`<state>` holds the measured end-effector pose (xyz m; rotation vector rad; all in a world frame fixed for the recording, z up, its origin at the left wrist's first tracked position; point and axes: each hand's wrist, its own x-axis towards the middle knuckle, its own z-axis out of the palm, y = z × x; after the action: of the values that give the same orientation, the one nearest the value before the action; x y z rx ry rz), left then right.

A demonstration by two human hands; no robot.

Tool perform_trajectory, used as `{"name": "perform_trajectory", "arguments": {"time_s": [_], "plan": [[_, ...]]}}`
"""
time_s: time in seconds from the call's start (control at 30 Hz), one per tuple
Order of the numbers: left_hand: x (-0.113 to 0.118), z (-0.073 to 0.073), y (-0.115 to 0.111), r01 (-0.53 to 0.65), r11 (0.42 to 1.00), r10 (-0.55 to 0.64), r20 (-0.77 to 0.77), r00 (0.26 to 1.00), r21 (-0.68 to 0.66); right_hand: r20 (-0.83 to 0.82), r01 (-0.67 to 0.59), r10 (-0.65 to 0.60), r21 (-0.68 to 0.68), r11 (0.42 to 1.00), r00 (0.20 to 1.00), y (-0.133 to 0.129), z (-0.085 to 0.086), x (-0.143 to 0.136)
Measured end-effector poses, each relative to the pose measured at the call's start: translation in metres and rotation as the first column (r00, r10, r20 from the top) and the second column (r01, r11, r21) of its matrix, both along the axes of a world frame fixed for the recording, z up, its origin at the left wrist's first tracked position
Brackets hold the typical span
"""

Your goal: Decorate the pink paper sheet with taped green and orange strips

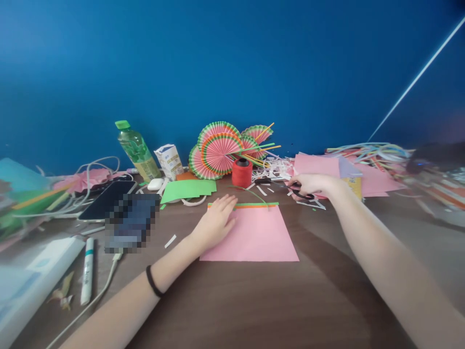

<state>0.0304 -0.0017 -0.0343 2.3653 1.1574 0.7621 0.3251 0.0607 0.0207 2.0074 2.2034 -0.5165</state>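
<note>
My left hand [215, 222] lies flat, fingers stretched out, on the left part of a pink sheet of paper [259, 235]. Green and orange strips [254, 205] run along the sheet's far edge. Farther right, my right hand [308, 185] has its fingers closed around the dark handles of a pair of scissors [305, 196], resting low over the table among white paper scraps. The blades point left and are partly hard to make out. A spool of red thread [241, 173] stands behind the sheet, and a thin green strand lies from it across the sheet's far edge.
Pleated paper fans [221, 150] lean against the blue wall. To the left are a green-capped bottle [136, 150], a small carton [169, 161], green paper [189, 189], phones [107, 201] with cables and a marker [87, 271]. Pink papers [316, 165] are piled right.
</note>
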Motion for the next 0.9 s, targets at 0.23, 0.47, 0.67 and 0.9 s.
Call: {"name": "perform_trajectory", "arguments": {"time_s": [0.23, 0.47, 0.67, 0.9], "plan": [[0.007, -0.015, -0.006, 0.021, 0.998, -0.005, -0.305, 0.952, 0.052, 0.143, -0.009, 0.014, -0.035, 0.999, 0.990, 0.005, 0.001, 0.007], [0.010, -0.010, -0.021, 0.034, 0.997, -0.008, -0.343, 0.939, 0.071, -0.110, 0.003, -0.001, 0.015, 1.000, 0.994, 0.002, 0.002, 0.008], [0.009, -0.006, -0.044, 0.015, 0.997, 0.016, -0.426, 0.905, 0.070, -0.320, -0.137, 0.199, 0.205, 0.969, 0.926, -0.005, -0.011, -0.044], [0.010, 0.000, -0.049, -0.005, 0.997, 0.042, -0.478, 0.877, 0.078, -0.332, -0.191, 0.265, 0.239, 0.952, 0.906, -0.005, -0.027, -0.055]]}}
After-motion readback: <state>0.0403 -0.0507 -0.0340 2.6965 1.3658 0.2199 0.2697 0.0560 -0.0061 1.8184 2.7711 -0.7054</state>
